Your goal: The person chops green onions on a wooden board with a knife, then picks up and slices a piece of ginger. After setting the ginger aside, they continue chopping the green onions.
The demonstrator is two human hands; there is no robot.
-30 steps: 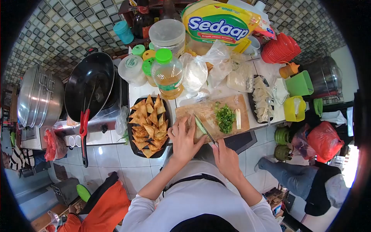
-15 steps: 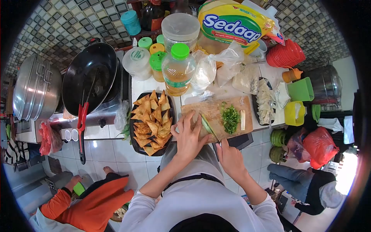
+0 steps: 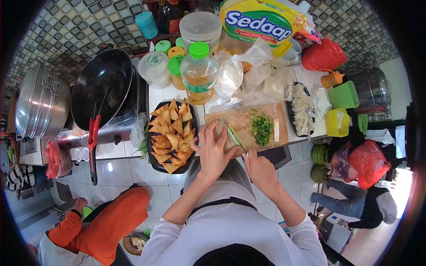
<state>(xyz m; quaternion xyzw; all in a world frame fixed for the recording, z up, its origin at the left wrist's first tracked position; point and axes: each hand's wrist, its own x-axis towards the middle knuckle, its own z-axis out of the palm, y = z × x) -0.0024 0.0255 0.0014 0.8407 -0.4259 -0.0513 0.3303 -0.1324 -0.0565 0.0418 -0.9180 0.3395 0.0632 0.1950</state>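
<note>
A green stalk (image 3: 233, 134) lies slantwise alongside the slanted knife (image 3: 243, 147).

1. Beneath the left hand (image 3: 214, 151), chopping board (image 3: 243, 116): matt, worn wood;
2. In the right hand (image 3: 261, 169), knife (image 3: 242, 145): metal blade;
3. Left of the left hand, plate (image 3: 155, 166): glossy, smooth; farther left, wok (image 3: 95, 80): shiny dark metal; pot (image 3: 40, 106): polished metal;
4. Beyond the hands, bottle (image 3: 199, 73): clear, smooth plastic; bag (image 3: 258, 55): thin, crinkled plastic; pouch (image 3: 266, 37): glossy plastic;
5. Beyond and right of both, bowls (image 3: 323, 55): smooth plastic

The chopped leaves (image 3: 262, 130) are green, the board (image 3: 242, 116) tan, the pastries (image 3: 173, 135) golden-brown, the wall (image 3: 88, 31) checkered.
</note>
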